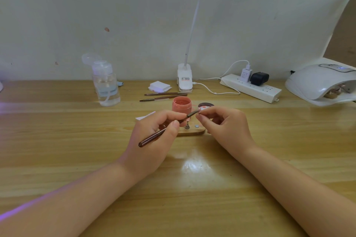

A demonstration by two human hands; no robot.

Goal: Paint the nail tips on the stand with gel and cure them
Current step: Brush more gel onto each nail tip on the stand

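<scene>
Pinching a small nail tip (200, 113) at frame centre, the right hand (223, 127) holds it above the wooden stand (192, 132) while the left hand (154, 136) grips a brush (163, 131). Behind, an open jar (182, 105) holds coral gel; a pump bottle (107, 86) of clear liquid stands left.

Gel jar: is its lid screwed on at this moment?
No: the pink gel jar stands open on the table, and its lid lies apart beside it, just behind the right hand.
</scene>
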